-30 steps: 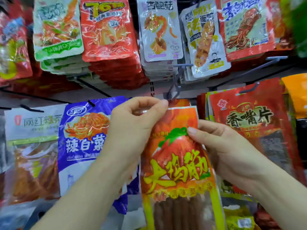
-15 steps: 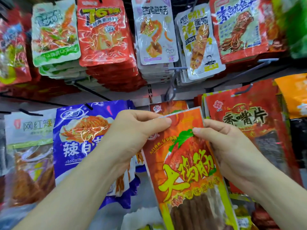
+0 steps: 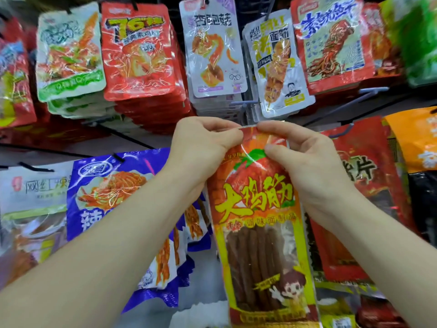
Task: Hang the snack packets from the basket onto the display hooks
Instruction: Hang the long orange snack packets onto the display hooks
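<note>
Hanging packets (image 3: pixel 139 50) crowd the display. Fingers (image 3: pixel 227 133) of left hand (image 3: pixel 203 147) and right hand (image 3: pixel 307 162) pinch the orange packet (image 3: pixel 257 233) at its top, just below a hook (image 3: pixel 244 104). Its hole is hidden; missing the hook could drop it.

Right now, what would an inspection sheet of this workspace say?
Surface: no table; a grey display wall with hooks.
Job's things: orange packet held upright just below a grey hook; whether it is threaded on cannot be told. Basket not in view.
Clutter: nothing seen.
Grippers: left hand and right hand both pinch the orange packet's top edge.
Cables: nothing seen.
Surroundings: blue packet hanging at left, red packet at right, and a row of hung stacks above, among them a white packet.
</note>
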`<action>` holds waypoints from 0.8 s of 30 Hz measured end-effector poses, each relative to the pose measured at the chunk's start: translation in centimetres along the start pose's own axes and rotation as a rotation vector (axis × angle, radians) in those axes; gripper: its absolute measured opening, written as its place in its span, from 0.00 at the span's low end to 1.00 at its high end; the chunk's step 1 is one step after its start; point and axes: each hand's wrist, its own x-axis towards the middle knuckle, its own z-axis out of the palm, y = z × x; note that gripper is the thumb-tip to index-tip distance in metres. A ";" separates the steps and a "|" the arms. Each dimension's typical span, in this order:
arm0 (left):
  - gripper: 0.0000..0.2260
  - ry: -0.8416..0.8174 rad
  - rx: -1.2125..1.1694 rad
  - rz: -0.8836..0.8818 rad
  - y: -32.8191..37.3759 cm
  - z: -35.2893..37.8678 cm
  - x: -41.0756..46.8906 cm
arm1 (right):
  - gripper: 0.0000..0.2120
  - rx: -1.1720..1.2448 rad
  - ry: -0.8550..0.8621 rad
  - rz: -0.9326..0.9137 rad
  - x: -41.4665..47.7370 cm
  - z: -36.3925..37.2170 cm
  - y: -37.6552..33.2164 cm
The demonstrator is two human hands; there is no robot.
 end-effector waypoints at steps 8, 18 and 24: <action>0.02 -0.085 -0.069 -0.139 -0.8 -0.4 1.6 | 0.16 -0.005 0.044 0.131 0.9 -0.2 0.6; 0.09 -0.195 -0.211 -0.297 -0.7 -0.6 2.2 | 0.15 -0.046 0.047 0.160 1.3 -0.1 0.4; 0.03 -0.182 -0.059 -0.206 -1.6 -0.7 2.6 | 0.14 -0.096 0.058 0.211 1.7 -0.3 0.7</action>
